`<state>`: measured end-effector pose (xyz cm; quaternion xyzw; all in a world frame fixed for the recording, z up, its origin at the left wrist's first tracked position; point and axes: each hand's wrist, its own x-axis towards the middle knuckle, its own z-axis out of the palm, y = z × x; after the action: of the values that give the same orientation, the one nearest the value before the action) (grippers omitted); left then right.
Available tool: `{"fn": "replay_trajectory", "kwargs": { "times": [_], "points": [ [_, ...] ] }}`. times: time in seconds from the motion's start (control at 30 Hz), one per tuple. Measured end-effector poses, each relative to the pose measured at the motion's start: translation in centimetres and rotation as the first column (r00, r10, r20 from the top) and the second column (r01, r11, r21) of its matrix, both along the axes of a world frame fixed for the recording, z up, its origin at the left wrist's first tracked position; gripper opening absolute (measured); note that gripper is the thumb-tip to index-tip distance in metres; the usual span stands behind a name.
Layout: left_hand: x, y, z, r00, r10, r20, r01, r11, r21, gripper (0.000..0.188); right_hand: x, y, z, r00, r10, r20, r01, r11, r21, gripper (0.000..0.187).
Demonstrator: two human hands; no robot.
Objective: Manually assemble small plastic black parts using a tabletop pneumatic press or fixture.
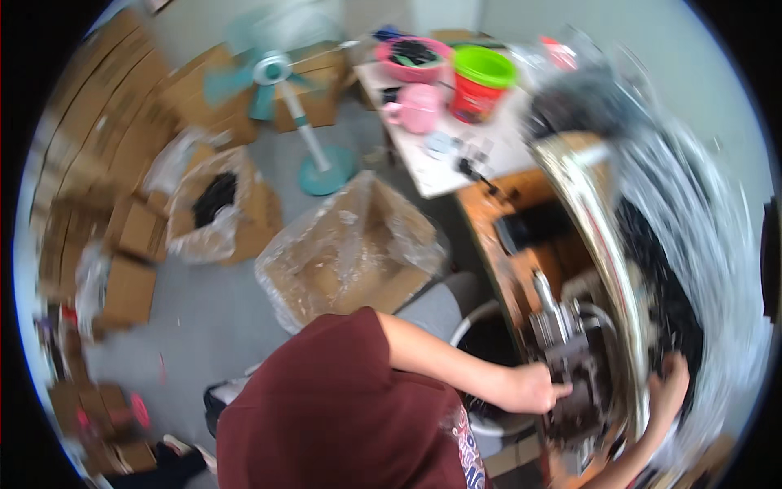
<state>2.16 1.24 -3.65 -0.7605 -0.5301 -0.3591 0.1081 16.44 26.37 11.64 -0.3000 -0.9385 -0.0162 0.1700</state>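
"What can't you make out?"

"Whether the left grip (531, 389) touches the metal machine (574, 359); its fingertips are smeared. The right grip (669, 381) blurs near the black pieces (676, 301), so I can't tell if it holds any."

"Anything cut off?"

"The right forearm (631, 464), by the lower edge. The left forearm (444, 359) hides part of the white-rimmed bucket (489, 427)."

"And the white tabletop (436, 178)?"

"Its small dark items (467, 169) are too tiny to name."
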Motion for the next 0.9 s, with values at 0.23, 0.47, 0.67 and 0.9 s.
{"fn": "replay_trajectory", "kwargs": {
  "times": [0.23, 0.47, 0.67, 0.9],
  "points": [
    [0.6, 0.7, -1.5, 0.999, 0.033, 0.013, -0.033, 0.999, 0.029, 0.022, -3.3, -4.1, 3.0, 0.945, -0.147, 0.292, 0.093, 0.977, 0.191, 0.028],
    [-0.4, -1.8, 0.4, 0.938, -0.28, 0.204, 0.322, 0.924, -0.209, 0.023, -0.8, -3.7, 2.6, 0.956, -0.17, 0.24, 0.118, 0.97, 0.214, 0.037],
    [-1.6, -4.6, -1.2, 0.853, -0.42, 0.31, 0.522, 0.712, -0.47, 0.033, -1.2, -2.3, 1.3, 0.985, 0.065, -0.162, -0.066, 0.998, 0.0, 0.008],
    [-2.7, -5.1, 0.3, 0.88, -0.364, 0.306, 0.475, 0.662, -0.579, 0.042, -0.6, -2.8, 1.9, 0.742, -0.364, -0.563, 0.08, 0.882, -0.465, 0.027]
  ]
}}
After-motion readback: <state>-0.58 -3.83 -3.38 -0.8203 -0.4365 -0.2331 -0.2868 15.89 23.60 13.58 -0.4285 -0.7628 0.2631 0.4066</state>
